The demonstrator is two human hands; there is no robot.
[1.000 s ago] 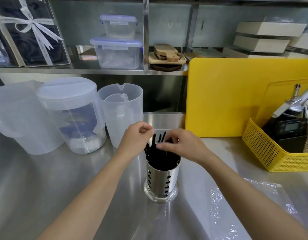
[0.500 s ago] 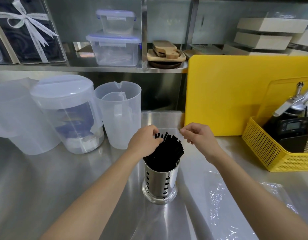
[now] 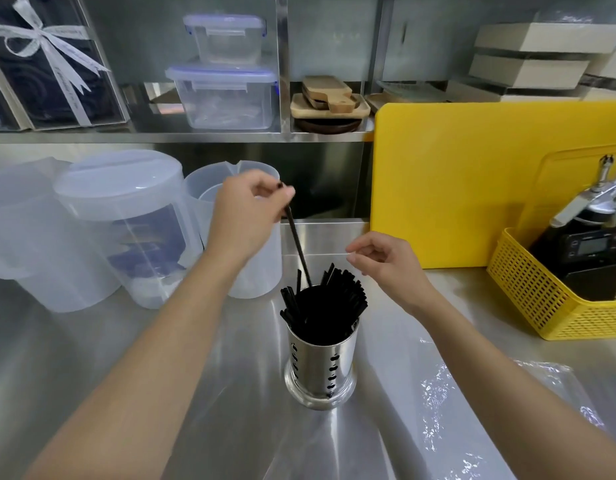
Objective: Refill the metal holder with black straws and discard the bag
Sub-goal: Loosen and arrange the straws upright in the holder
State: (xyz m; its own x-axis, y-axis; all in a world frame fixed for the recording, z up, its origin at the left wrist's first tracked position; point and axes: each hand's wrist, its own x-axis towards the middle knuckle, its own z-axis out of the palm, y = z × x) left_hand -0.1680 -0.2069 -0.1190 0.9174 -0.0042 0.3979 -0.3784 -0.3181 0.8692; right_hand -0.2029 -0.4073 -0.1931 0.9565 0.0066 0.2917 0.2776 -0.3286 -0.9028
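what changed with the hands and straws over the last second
The left hand rose from the holder's mouth and now pinches a single black straw, its lower end still among the other straws. The right hand let go of the bundle and drew back, empty. The metal holder and the plastic bag on the counter stayed put.

Stainless steel counter (image 3: pixel 92 375) under a metal shelf (image 3: pixel 161 136), steel-panelled back wall (image 3: pixel 334 39).

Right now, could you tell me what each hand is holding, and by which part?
The left hand pinches one black straw near its top end; its lower end reaches the metal holder. The right hand holds nothing.
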